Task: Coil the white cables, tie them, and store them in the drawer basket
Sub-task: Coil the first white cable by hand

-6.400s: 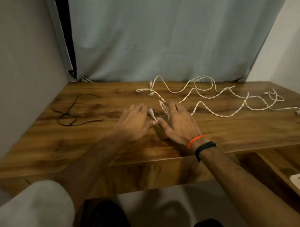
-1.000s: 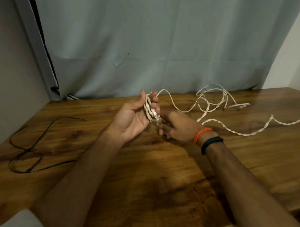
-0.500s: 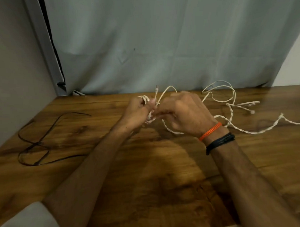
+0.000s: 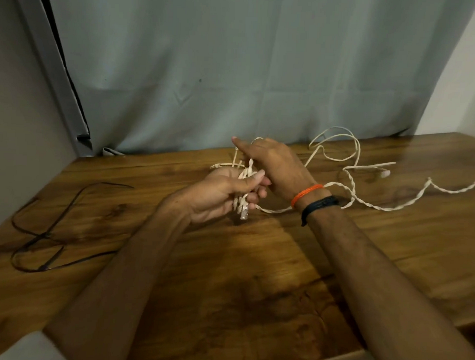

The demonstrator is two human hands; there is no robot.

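Near the middle of the frame the left hand holds a small bundle of coiled white cables, its grip closed around the loops with the thumb pressed across them — likely so the turns already made cannot spring apart. A connector hangs out below the fist. The right hand sits just beside and partly over the bundle, index finger extended toward the upper left; its lower fingers are curled by the cable, and it seems to be guiding the next turn around the left hand, though whether its grip actually pinches the strand cannot be told from here.

The uncoiled remainder of the cable runs out from under the right wrist and trails across the bench to the right edge of the frame, with loose loops toward the upper right near the curtain. Kept slack on the wood, it can probably feed into the coil without snagging.

A thin black cable lies apart at the left of the frame, untouched.

No drawer basket or other container is visible, so nothing is stored yet — by my reading the work is in the coiling stage, with tying and stowing to come.
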